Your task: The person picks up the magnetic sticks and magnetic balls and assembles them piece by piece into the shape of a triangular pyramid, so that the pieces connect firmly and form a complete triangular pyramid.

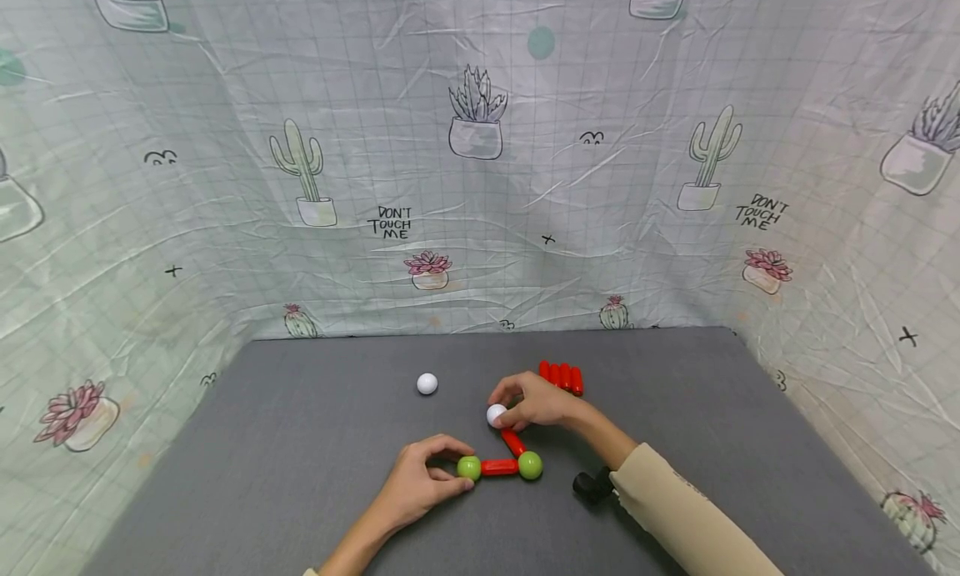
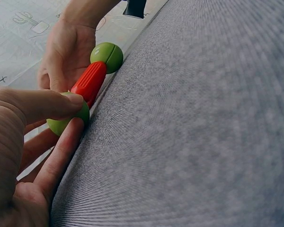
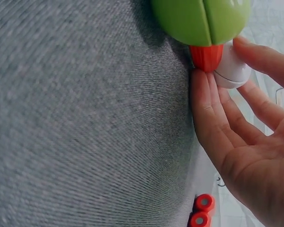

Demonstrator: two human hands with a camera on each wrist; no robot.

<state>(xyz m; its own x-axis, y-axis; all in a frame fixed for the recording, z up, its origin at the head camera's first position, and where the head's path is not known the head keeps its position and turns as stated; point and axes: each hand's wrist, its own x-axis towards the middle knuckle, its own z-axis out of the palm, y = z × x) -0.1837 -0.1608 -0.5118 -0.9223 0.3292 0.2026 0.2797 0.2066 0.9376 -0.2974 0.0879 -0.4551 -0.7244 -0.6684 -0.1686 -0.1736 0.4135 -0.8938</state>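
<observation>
My left hand (image 1: pixel 422 478) pinches a green ball (image 1: pixel 468 468) between thumb and fingers, low over the grey table. From that ball a ridged red rod (image 1: pixel 499 468) runs right to a second green ball (image 1: pixel 530 465). Another red rod (image 1: pixel 513 442) slants from the second ball up and left to a white ball (image 1: pixel 497 415). My right hand (image 1: pixel 536 401) holds this white ball, thumb on one side and fingers on the other. In the right wrist view the white ball (image 3: pixel 232 68) sits at the end of the red rod (image 3: pixel 206 57), behind the big green ball (image 3: pixel 203 19).
A loose white ball (image 1: pixel 427 383) lies farther back on the grey table (image 1: pixel 315 426). Several red rods (image 1: pixel 561 377) lie side by side behind my right hand. A black object (image 1: pixel 592 487) shows beside the right sleeve (image 1: pixel 690 509). A printed cloth (image 1: pixel 360 293) hangs around the table.
</observation>
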